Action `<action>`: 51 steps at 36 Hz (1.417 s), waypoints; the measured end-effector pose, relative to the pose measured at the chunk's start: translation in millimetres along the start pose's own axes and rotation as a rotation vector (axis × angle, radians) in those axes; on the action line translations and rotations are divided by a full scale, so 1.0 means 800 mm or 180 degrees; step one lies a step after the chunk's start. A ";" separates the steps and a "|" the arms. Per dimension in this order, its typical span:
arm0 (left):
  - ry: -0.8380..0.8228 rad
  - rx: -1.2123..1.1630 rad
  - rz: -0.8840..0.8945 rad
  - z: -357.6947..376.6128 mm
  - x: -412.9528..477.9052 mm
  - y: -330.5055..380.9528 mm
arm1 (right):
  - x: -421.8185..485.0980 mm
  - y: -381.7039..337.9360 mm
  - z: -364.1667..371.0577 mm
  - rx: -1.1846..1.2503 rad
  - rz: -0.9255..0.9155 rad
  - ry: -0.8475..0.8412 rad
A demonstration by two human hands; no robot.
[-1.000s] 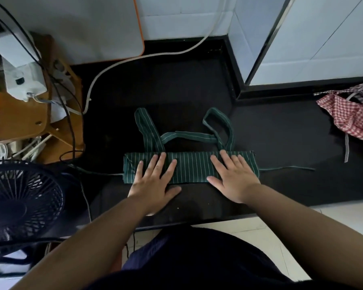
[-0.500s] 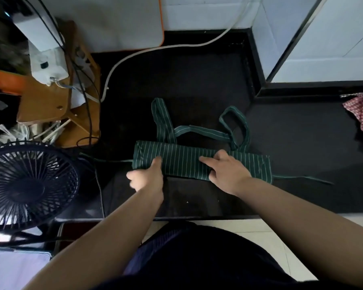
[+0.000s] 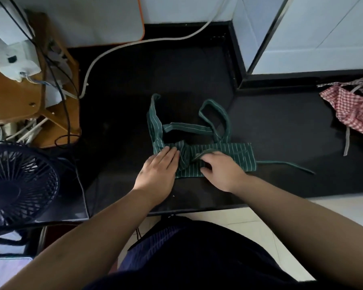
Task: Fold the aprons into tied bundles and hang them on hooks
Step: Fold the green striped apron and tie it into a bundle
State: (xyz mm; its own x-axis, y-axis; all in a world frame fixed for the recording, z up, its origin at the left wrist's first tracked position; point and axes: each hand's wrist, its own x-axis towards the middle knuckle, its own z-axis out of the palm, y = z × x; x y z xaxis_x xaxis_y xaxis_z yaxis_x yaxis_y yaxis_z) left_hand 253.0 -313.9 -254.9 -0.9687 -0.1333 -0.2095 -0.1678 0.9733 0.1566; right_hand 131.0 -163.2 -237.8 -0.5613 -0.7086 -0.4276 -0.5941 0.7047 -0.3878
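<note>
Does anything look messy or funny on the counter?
Yes. The red checked apron lies crumpled at the right end of the black counter, one strap trailing toward the front. The thin tie of the green striped apron trails loose to the right.

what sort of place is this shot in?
Probably a home kitchen or utility corner: a black counter against white tiled walls, with a fan and a white cable at its left. A green striped apron and a red checked apron lie on it.

Black counter [image 3: 281,132], green striped apron [image 3: 235,155], red checked apron [image 3: 352,109], white cable [image 3: 145,40]
</note>
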 end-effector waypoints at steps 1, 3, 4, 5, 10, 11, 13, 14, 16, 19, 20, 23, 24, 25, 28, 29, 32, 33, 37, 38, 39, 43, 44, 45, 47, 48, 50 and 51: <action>-0.0249 0.0110 -0.0038 -0.002 0.000 -0.002 | -0.006 0.003 0.004 -0.0056 0.0249 0.0334; -0.0418 0.0228 -0.0123 -0.002 -0.001 0.001 | -0.026 0.008 0.011 -0.0004 0.1108 0.1140; -0.0432 0.0223 -0.0142 0.000 -0.001 0.003 | -0.034 0.009 0.014 0.0264 0.1654 0.1434; -0.0458 0.0205 -0.0157 0.000 -0.001 0.003 | -0.036 0.009 0.016 0.0684 0.2193 0.1569; -0.0725 0.0246 -0.0109 -0.011 0.002 0.006 | -0.010 0.023 0.015 0.4002 0.3313 0.1358; -0.0791 0.0229 -0.0104 -0.016 0.003 0.008 | -0.004 0.027 0.014 0.4404 0.3141 0.1247; -0.0827 0.0264 -0.0150 -0.026 0.007 0.014 | 0.000 0.033 0.010 0.4754 0.2990 0.1104; -0.0773 0.0354 -0.0186 -0.032 0.010 0.019 | 0.000 0.037 0.010 0.4841 0.2992 0.1064; -0.0587 0.0619 -0.0218 -0.042 0.017 0.029 | -0.001 0.039 0.007 0.4964 0.2952 0.1001; -0.0326 0.0149 -0.0389 -0.041 0.026 0.043 | -0.007 0.028 0.005 0.4494 0.2855 0.1221; -0.0274 -0.0171 -0.0484 -0.038 0.027 0.046 | -0.011 0.024 0.005 0.3954 0.2838 0.1442; -0.0146 -0.0435 -0.0427 -0.031 0.023 0.054 | -0.026 0.007 0.002 0.2072 0.1872 0.1788; -0.0119 -0.0326 -0.0348 -0.028 0.021 0.056 | -0.031 0.004 0.003 0.1427 0.1423 0.1639; -0.0107 -0.0210 -0.0295 -0.026 0.021 0.059 | -0.034 0.003 0.005 0.0785 0.1038 0.1387; -0.0088 -0.0058 -0.0313 -0.017 0.020 0.063 | -0.036 0.001 0.009 -0.0271 0.0498 0.0881; -0.0003 -0.0212 -0.0358 -0.013 0.021 0.062 | -0.036 0.000 0.008 -0.0287 0.0519 0.0852; 0.0480 -0.1633 -0.0782 -0.011 0.022 0.050 | -0.034 0.002 0.006 -0.0470 0.0633 0.0799; 0.0536 -0.2259 -0.0988 -0.014 0.022 0.047 | -0.034 0.004 0.005 -0.0664 0.0581 0.0765; 0.0598 -0.3699 -0.1292 -0.019 0.008 0.042 | -0.028 -0.008 0.004 -0.1129 0.0338 0.0526; 0.0635 -0.3580 -0.1217 -0.017 0.006 0.043 | -0.026 -0.011 0.005 -0.1232 0.0294 0.0455; 0.0686 -0.3304 -0.1117 -0.012 0.003 0.043 | -0.023 -0.015 0.005 -0.1340 0.0229 0.0388; 0.1143 -0.2350 -0.0723 0.002 -0.001 0.042 | -0.019 -0.019 -0.002 -0.1444 -0.0142 0.0079; 0.1212 -0.2240 -0.0665 0.003 -0.001 0.041 | -0.019 -0.019 -0.006 -0.1335 -0.0200 0.0027; 0.1217 -0.2166 -0.0607 0.003 -0.002 0.038 | -0.019 -0.019 -0.010 -0.1232 -0.0280 0.0022; 0.0973 -0.2218 -0.0521 -0.001 -0.004 0.032 | -0.017 -0.019 -0.010 -0.0897 -0.0459 0.0117; 0.0785 -0.2347 -0.0513 -0.005 -0.004 0.029 | -0.015 -0.022 -0.008 -0.0562 -0.0510 0.0180; 0.0387 -0.2782 -0.0654 -0.017 -0.004 0.025 | -0.010 -0.029 -0.006 0.0114 -0.0524 0.0214; 0.0229 -0.3064 -0.0809 -0.022 -0.003 0.022 | -0.008 -0.031 -0.004 0.0317 -0.0546 0.0203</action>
State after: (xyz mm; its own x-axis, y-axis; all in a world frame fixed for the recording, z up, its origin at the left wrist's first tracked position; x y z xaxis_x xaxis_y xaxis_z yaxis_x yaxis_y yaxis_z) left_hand 249.2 -299.5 -234.4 -0.8868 -0.3587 -0.2914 -0.4178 0.3523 0.8375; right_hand 147.2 -176.2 -222.5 -0.4940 -0.8172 -0.2970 -0.6261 0.5714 -0.5306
